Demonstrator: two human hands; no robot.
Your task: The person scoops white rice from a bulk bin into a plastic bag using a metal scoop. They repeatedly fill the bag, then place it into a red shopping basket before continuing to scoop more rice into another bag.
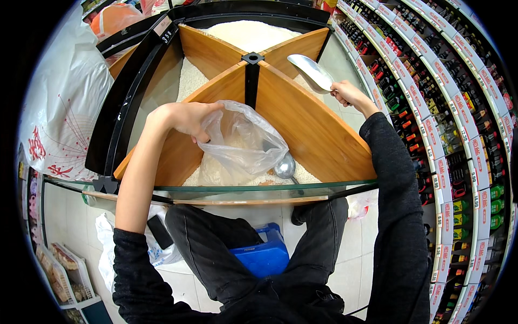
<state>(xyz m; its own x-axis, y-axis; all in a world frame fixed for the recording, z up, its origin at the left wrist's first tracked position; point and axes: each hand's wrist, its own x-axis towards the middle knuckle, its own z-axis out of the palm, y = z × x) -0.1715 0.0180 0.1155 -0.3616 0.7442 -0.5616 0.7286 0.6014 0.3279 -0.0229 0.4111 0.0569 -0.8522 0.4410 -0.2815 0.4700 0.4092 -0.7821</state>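
My left hand (184,119) grips the rim of a clear plastic bag (247,152), whose mouth hangs open toward me. Some pale grain, which looks like rice, shows through the bag's wall. The bag rests in the front compartment of a wooden-divided grain bin (307,125). Up and to the right, my right hand (348,94) holds a metal scoop (313,75) by its handle, above the right compartment. The scoop's bowl points up and left, and it appears to hold no grain. A second metal scoop (285,167) lies on the grain beside the bag.
A glass pane (259,188) edges the bin in front of me. Bottle-filled shelves (435,141) line the right side. Large white sacks (64,109) stand on the left. Below are a blue plastic stool (263,255), a dark phone (159,231) and white plastic bags (107,247).
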